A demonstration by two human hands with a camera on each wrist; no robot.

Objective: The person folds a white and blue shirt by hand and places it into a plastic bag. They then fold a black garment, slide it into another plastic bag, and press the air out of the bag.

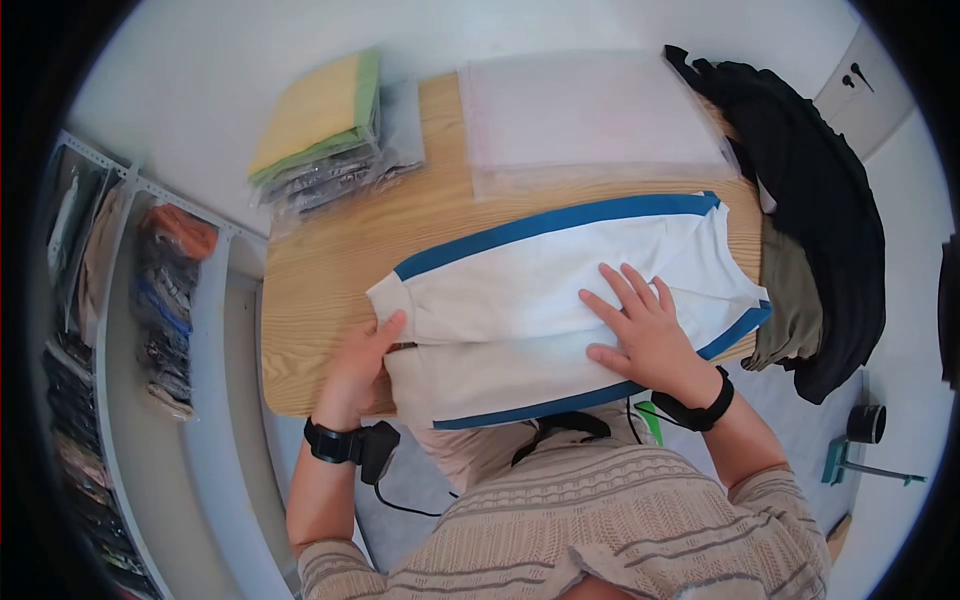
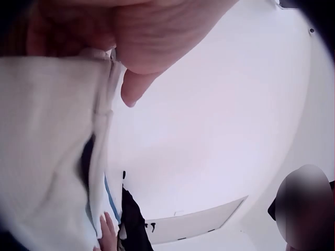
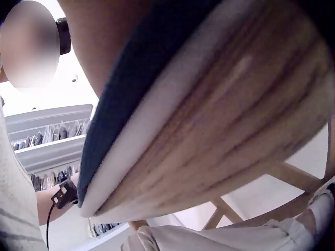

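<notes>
A white folded garment (image 1: 520, 290) with blue side bands lies across the wooden table, its ribbed cuffs toward the left. At those cuffs, my left hand (image 1: 355, 362) grips the edge; its thumb lies over the fabric and the other fingers are mostly hidden. The left wrist view has this hand (image 2: 152, 31) close up, fingers tucked behind the garment's edge (image 2: 52, 104). My right hand (image 1: 645, 335) rests flat on the garment right of its middle, fingers straight and spread. In the right wrist view, the blue band (image 3: 125, 99) runs along the table's edge, the fingers out of sight.
Clear plastic bags (image 1: 600, 120) lie flat at the back of the table. Bagged yellow and green clothes (image 1: 320, 110) are stacked at back left. Dark clothing (image 1: 820, 220) hangs over the right side. A white shelf unit (image 1: 215, 300) with bagged clothes stands left.
</notes>
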